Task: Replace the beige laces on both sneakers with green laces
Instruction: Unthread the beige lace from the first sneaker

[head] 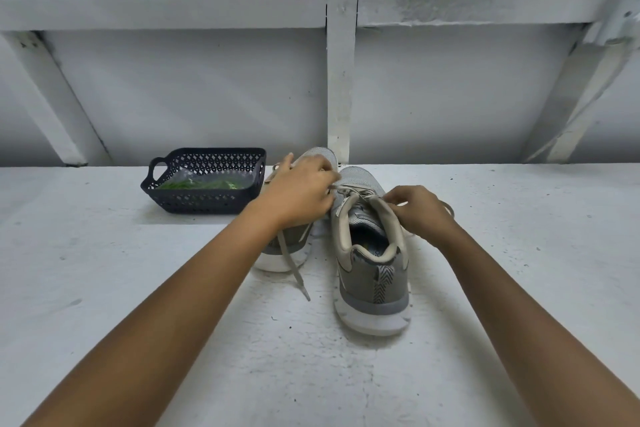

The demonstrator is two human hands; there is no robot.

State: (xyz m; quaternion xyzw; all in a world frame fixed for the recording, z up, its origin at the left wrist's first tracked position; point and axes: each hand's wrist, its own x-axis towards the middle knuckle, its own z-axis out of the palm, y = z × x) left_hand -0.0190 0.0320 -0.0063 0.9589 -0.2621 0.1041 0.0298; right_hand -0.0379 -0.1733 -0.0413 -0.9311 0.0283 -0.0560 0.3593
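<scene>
Two grey sneakers stand side by side on the white surface, heels toward me. The right sneaker [372, 274] is fully in view, its beige lace [349, 190] still threaded. My left hand [299, 192] pinches that lace at the sneaker's left eyelets. My right hand [420, 211] pinches the lace at the collar's right edge. The left sneaker [287, 251] is mostly hidden under my left hand and wrist; a loose beige lace end [294, 270] trails from it toward me. Green laces [204, 185] lie in a dark basket [180, 201] at the left.
A white wall with painted beams rises just behind the sneakers; a vertical post [341, 80] stands right behind them. The white surface [138, 270] spreads wide to both sides and toward me.
</scene>
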